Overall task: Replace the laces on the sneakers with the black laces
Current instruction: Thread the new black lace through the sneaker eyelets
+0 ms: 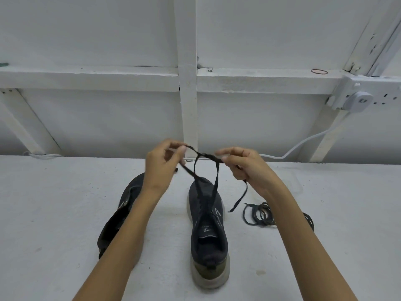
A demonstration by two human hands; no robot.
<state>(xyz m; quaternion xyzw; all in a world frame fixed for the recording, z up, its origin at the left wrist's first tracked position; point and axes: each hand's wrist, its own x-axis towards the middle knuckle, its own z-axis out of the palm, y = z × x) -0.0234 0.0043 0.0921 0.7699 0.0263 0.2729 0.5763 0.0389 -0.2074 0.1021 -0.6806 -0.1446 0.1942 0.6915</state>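
The left hand (161, 164) and the right hand (243, 168) are up in the air, a little apart. Each one pinches the flat black cloth lace (215, 183) between thumb and fingers. The lace runs down in two strands to the dark sneaker with the thick pale sole (208, 235), which stands upright on the white painted surface (54, 213). The lace looks light, soft and floppy, so it is best held close to its ends and kept tight. A second dark sneaker (128, 198) lies half hidden under the left arm. A coil of dark round laces (258, 215) rests near the standing shoe. Behind is a white wall with beams (86, 35), a wall socket (360, 98) and a grey cable (303, 142).
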